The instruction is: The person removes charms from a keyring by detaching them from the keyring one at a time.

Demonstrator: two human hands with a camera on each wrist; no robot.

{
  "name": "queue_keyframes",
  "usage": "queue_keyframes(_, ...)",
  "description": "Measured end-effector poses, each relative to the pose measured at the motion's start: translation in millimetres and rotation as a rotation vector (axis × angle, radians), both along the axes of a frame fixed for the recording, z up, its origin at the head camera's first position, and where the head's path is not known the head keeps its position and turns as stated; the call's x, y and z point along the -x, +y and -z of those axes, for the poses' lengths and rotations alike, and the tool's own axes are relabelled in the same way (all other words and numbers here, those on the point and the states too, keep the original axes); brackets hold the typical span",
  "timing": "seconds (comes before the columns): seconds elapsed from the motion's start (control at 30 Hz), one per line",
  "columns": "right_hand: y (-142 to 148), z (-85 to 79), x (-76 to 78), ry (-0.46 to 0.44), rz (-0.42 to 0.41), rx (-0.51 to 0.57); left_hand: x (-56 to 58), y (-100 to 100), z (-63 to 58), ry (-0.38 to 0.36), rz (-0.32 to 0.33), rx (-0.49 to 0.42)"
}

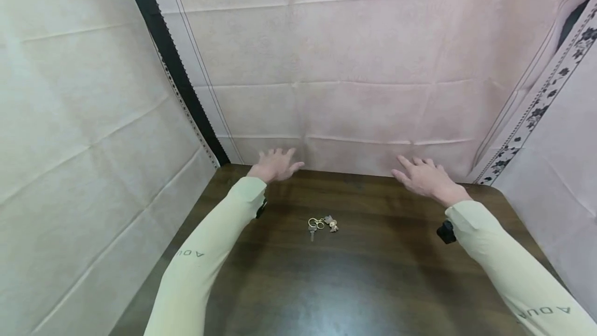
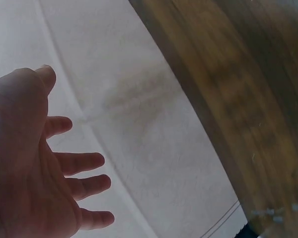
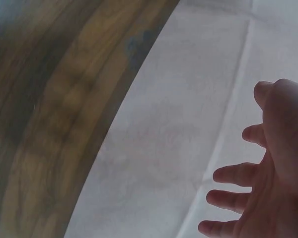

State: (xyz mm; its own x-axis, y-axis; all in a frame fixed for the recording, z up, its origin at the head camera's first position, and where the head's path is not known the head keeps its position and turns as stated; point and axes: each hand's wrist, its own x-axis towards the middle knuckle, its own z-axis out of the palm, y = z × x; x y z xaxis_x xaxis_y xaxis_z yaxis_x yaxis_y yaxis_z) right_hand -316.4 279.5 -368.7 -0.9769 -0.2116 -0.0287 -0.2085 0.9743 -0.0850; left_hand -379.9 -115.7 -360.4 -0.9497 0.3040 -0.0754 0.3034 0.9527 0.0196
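Note:
A key ring (image 1: 313, 222) lies on the dark wooden table, with a silver key (image 1: 312, 234) and a small figure charm (image 1: 332, 224) attached. Both hands are held out over the table's far edge, apart from the keys. The left hand (image 1: 275, 165), fingers spread, is beyond the keys and to their left. To the right, the right hand (image 1: 425, 178) is stretched out in the same way with its fingers apart. In the wrist views, the palms of the left hand (image 2: 32, 163) and the right hand (image 3: 283, 163) hold nothing.
The brown table (image 1: 298, 284) spreads out below the arms. Pale creased cloth (image 1: 354, 66) hangs along its far side, with more cloth at the left (image 1: 84, 144) and right. A dark strip (image 1: 172, 61) runs down the left corner; a floral border (image 1: 536, 113) runs down the right.

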Motion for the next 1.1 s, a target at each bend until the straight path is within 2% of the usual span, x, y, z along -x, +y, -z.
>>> queue_keyframes(0.37, -22.4, 16.2, -3.1, 0.0, -0.033, 0.05, -8.2, 9.0, 19.1, -0.007, 0.035, -0.044)
queue_keyframes(0.67, -42.9, 34.4, -5.7, -0.025, -0.069, 0.082, -16.9, 7.2, 35.1, -0.042, 0.018, -0.088)
queue_keyframes(1.1, -67.9, 68.3, -11.2, 0.011, -0.076, 0.178, -24.4, 27.0, 57.5, -0.096, 0.034, -0.238)
